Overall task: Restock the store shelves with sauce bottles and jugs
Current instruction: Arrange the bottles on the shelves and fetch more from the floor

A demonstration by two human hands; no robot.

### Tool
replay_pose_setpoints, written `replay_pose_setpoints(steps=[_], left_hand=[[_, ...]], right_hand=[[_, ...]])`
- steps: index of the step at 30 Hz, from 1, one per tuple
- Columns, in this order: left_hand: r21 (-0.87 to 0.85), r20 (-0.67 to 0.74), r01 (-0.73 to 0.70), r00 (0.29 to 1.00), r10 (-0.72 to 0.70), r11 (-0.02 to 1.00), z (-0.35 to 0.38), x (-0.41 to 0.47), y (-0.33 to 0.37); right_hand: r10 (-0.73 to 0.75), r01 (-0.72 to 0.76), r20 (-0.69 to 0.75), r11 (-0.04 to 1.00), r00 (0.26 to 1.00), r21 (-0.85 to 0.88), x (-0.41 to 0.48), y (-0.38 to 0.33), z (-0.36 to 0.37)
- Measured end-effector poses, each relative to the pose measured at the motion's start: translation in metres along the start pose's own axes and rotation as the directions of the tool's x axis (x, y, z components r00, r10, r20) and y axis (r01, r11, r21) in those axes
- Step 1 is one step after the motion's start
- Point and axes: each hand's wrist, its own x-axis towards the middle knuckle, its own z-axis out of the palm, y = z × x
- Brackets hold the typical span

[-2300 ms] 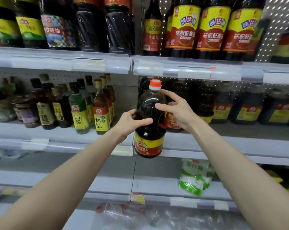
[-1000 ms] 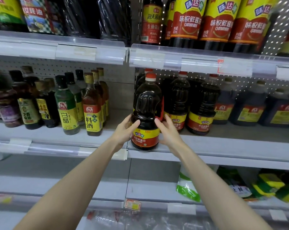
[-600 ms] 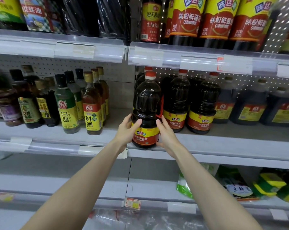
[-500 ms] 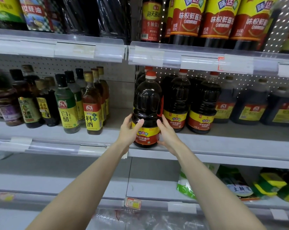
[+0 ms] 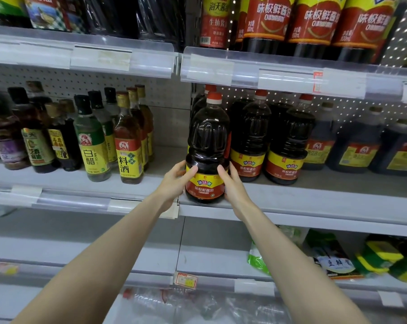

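The large dark plastic soy sauce bottle (image 5: 207,141), red-capped with a yellow-red label, stands upright at the front edge of the grey metal shelf (image 5: 314,202). The left hand (image 5: 174,181) at its 8 o'clock and the right hand (image 5: 232,183) at 4 o'clock grip its lower body, fingers curled round (thumbs in front). Matching dark bottles (image 5: 250,141) stand just beside it at 3 o'clock.
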Motion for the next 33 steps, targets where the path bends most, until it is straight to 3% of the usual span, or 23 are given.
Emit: replay_pose_setpoints(steps=[7, 16, 33], left_hand=[[-0.132, -0.037, -0.006, 0.999, 0.001, 0.991, 0.009, -0.001, -0.006], [-0.133, -0.111, -0.024, 0.994, 0.01, 0.991, 0.017, -0.003, -0.01], [-0.135, -0.08, -0.005, 0.997, -0.006, 0.991, 0.015, -0.002, -0.008]], right_hand=[[-0.009, 0.009, 0.029, 1.0, 1.0, -0.008, 0.001, -0.001, -0.006], [0.011, -0.013, 0.075, 1.0, 0.997, 0.027, 0.003, -0.004, -0.011], [0.051, -0.056, 0.11, 0.997, 0.993, 0.043, -0.006, -0.011, -0.01]])
